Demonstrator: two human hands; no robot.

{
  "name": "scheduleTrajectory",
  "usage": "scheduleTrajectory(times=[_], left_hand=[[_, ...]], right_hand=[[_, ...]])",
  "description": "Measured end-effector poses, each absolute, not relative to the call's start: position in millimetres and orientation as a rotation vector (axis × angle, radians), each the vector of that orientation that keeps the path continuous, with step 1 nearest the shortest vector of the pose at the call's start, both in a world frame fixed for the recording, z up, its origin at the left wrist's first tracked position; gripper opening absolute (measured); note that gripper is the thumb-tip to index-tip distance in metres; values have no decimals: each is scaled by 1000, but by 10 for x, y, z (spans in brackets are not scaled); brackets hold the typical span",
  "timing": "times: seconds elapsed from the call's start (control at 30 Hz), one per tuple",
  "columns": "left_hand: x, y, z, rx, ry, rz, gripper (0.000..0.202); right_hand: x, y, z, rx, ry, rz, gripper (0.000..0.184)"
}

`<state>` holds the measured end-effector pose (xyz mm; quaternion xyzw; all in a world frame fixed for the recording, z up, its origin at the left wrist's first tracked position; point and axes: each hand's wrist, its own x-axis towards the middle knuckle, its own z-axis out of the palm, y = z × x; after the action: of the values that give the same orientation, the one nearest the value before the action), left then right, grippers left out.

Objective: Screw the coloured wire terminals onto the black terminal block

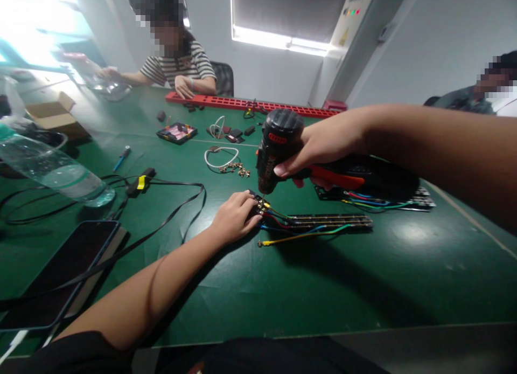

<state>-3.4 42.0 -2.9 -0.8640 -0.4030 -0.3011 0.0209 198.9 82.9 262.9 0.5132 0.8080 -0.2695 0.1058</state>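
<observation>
1. In the middle of the frame, a black strip (335, 222) lies on the green desk (226, 298). The left hand (234, 215) has its grip closed on the strip's left end. If those fingers let up, the strip could spin.
2. The right hand (323, 145) has its grip wrapped around the drill (278, 153). The drill points down, very near the left fingers. I can't tell if its tip touches anything. A slip could poke a finger.
3. Coloured wires (278, 220) lie close by, so one might get caught and twisted.
4. The yellow wire (297, 238) sticks out below the strip; an arm could tug it.
5. Little gold pieces (242, 172) sit above the left hand. A bump could scatter them.
</observation>
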Motion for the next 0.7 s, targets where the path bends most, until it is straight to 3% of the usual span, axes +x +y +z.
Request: scheduleTrajectory(times=[0.13, 0.7], left_hand=[[-30, 419, -33, -2673, -1252, -924, 29], [-37, 427, -39, -2667, -1245, -898, 32]], right_hand=[[1962, 779, 2640, 1455, 2282, -972, 45], [1964, 783, 2675, 1439, 2216, -909, 47]])
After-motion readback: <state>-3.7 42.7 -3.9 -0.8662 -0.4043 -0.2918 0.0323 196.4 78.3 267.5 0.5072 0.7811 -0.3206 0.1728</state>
